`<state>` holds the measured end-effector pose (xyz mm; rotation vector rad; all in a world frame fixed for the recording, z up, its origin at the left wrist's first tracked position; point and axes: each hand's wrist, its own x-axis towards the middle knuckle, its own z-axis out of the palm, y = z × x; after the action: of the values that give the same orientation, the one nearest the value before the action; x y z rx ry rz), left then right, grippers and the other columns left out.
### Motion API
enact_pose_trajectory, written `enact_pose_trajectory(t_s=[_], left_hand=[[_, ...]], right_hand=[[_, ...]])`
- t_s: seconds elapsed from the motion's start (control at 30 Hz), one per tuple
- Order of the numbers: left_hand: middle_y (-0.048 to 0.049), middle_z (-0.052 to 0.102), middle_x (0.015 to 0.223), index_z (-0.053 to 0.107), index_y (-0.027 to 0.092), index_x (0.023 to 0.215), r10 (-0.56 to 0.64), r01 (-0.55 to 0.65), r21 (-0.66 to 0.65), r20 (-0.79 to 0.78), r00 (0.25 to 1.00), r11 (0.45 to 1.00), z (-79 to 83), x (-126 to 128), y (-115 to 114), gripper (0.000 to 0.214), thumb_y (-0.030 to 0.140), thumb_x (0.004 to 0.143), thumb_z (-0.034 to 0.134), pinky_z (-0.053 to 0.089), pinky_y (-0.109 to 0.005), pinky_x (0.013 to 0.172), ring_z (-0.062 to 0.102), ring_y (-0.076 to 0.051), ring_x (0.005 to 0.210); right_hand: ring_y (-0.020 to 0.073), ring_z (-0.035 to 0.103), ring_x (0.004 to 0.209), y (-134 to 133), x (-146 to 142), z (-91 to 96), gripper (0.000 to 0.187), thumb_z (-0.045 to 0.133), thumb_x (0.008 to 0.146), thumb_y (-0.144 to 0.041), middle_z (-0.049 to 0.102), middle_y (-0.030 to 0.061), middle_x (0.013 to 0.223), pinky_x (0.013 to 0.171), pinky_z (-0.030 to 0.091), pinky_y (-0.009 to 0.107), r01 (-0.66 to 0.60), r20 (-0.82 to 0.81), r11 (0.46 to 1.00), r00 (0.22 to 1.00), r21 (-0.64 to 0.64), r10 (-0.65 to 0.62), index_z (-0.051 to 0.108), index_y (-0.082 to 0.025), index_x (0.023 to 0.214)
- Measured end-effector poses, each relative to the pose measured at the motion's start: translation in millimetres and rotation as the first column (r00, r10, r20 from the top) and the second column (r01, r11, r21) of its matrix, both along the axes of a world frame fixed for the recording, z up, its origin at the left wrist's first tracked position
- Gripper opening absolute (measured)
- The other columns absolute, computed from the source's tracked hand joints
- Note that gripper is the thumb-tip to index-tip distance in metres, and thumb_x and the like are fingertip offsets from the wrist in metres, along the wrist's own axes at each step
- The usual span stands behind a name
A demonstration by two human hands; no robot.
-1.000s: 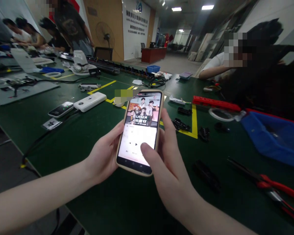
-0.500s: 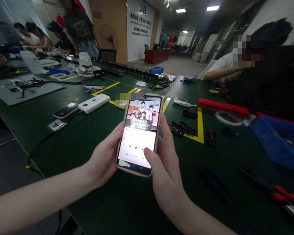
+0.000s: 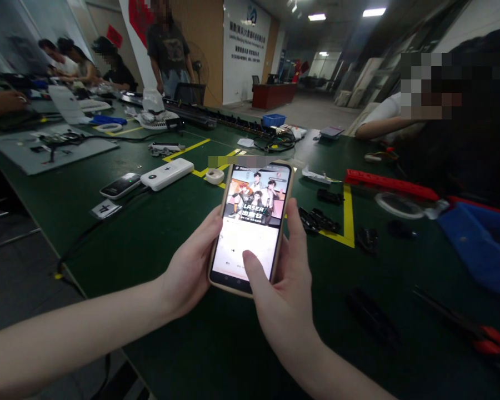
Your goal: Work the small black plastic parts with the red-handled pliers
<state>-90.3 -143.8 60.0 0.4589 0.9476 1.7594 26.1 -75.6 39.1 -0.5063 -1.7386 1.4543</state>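
Note:
A smartphone [image 3: 250, 244] in a tan case is held upright over the green table, its lit screen showing a picture of several figures above playback buttons. My left hand [image 3: 194, 266] grips its left edge, the thumb along the side and the other fingers hidden behind it. Around the right edge wraps my right hand [image 3: 287, 283], with its thumb over the lower part of the screen, covering the middle button. Left of the phone lie a white power bank [image 3: 167, 174] and a small device [image 3: 120, 185] with a dark, lit display.
Black parts [image 3: 316, 219] lie by yellow tape [image 3: 349, 222] to the right. Red-handled pliers [image 3: 462, 325], a blue bin [image 3: 479, 244] and a long red strip [image 3: 389, 184] are farther right. A person [image 3: 454, 128] sits beyond; others stand or sit at the back left.
The right thumb has shifted left across the screen, from the right-hand button to the middle one. The whole scene, phone included, sits slightly farther right in view. Both hands keep hold.

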Motion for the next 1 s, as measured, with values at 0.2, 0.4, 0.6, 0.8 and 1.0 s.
enact_pose_trajectory(t_s=[0.2, 0.4, 0.6, 0.8, 1.0], left_hand=[[-0.0034, 0.059, 0.140, 0.034, 0.033, 0.151, -0.026, 0.026, 0.004, 0.019, 0.999, 1.000, -1.3, -4.4, -0.7, 0.056, 0.031, 0.098, 0.054, 0.050, -0.044, 0.106, 0.060, -0.030, 0.122], [-0.0049, 0.061, 0.136, 0.035, 0.031, 0.150, -0.009, 0.010, -0.034, 0.030, 1.000, 0.999, 1.0, -6.4, -3.0, 0.052, 0.032, 0.100, 0.049, 0.053, -0.046, 0.102, 0.061, -0.030, 0.121], [-0.0061, 0.063, 0.133, 0.037, 0.031, 0.149, -0.011, 0.013, -0.054, 0.046, 0.999, 0.998, 2.4, -6.8, -2.5, 0.051, 0.032, 0.100, 0.049, 0.054, -0.048, 0.099, 0.062, -0.031, 0.119], [-0.0043, 0.060, 0.137, 0.039, 0.032, 0.148, -0.012, 0.014, -0.052, 0.049, 0.999, 0.999, -0.6, -8.8, -3.2, 0.053, 0.033, 0.097, 0.055, 0.051, -0.045, 0.104, 0.061, -0.030, 0.121], [-0.0026, 0.059, 0.139, 0.045, 0.032, 0.145, 0.020, -0.022, -0.075, -0.022, 1.000, 0.997, -3.0, -7.8, -4.5, 0.052, 0.040, 0.095, 0.059, 0.052, -0.040, 0.104, 0.056, -0.030, 0.127]], right_hand=[[0.0250, 0.027, 0.147, -0.6, 5.1, 3.7, 0.060, 0.039, 0.099, -0.037, 0.024, -0.0069, 0.162, 0.112, 0.043, 0.047, -0.056, -0.036, 0.998, 0.998, -0.007, 0.056, 0.016, -0.039, 0.154], [0.0243, 0.034, 0.144, 1.3, 5.3, 3.2, 0.058, 0.034, 0.099, -0.037, 0.029, -0.0065, 0.160, 0.109, 0.045, 0.046, -0.102, -0.053, 0.995, 0.993, -0.002, 0.101, 0.018, -0.038, 0.155], [0.0248, 0.038, 0.142, 3.3, 6.3, 1.7, 0.059, 0.037, 0.098, -0.034, 0.030, -0.0066, 0.159, 0.109, 0.046, 0.046, -0.113, -0.058, 0.993, 0.992, -0.016, 0.112, 0.019, -0.039, 0.154], [0.0301, 0.031, 0.145, -3.0, 1.3, -2.3, 0.097, 0.063, 0.083, -0.024, 0.022, 0.0005, 0.162, 0.109, 0.045, 0.052, -0.081, 0.064, 0.996, 0.995, 0.029, 0.079, 0.000, -0.037, 0.156], [0.0364, 0.033, 0.143, -10.3, -7.4, -5.5, 0.126, 0.076, 0.066, -0.018, 0.028, 0.0101, 0.158, 0.109, 0.042, 0.061, -0.009, 0.159, 0.995, 0.987, 0.096, -0.006, -0.012, -0.034, 0.154]])
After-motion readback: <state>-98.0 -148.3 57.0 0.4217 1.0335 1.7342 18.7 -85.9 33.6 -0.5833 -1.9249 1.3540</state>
